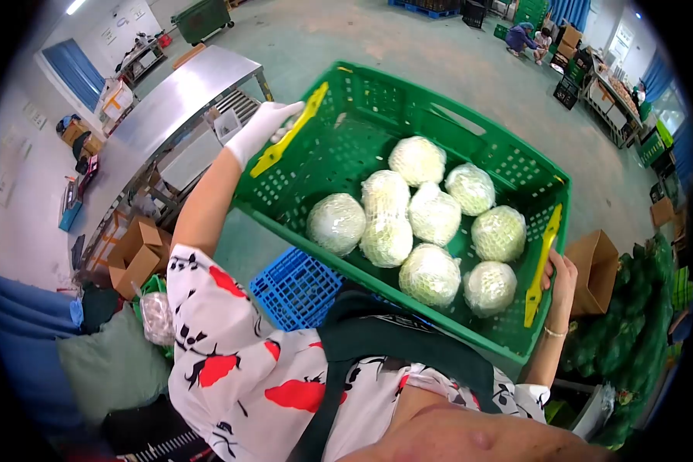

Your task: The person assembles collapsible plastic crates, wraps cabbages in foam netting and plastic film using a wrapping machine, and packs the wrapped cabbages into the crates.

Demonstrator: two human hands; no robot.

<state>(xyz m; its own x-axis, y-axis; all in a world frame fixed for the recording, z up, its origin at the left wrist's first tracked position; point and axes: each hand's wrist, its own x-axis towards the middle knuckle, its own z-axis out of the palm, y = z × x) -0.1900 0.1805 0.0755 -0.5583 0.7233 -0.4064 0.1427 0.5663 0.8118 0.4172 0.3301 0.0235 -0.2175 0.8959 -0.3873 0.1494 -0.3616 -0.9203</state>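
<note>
A green plastic crate [396,100] with yellow side handles is held up in front of my body, tilted in view. In it lie several pale green round vegetables [434,214], apparently cabbages, wrapped in clear film and netting. They sit mostly toward the middle and right of the crate. My left hand [266,129], in a white glove, is closed round the left yellow handle [291,131]. At the opposite end, my bare right hand [562,281] grips the crate by the right yellow handle [543,266], its fingers partly hidden by the crate wall.
Below the crate is a blue plastic basket [296,289]. A steel table [185,85] stands to the left, with an open cardboard box [140,254] nearby. At right are another carton [593,273] and piled dark green vegetables [620,331]. Two people [530,40] crouch far back.
</note>
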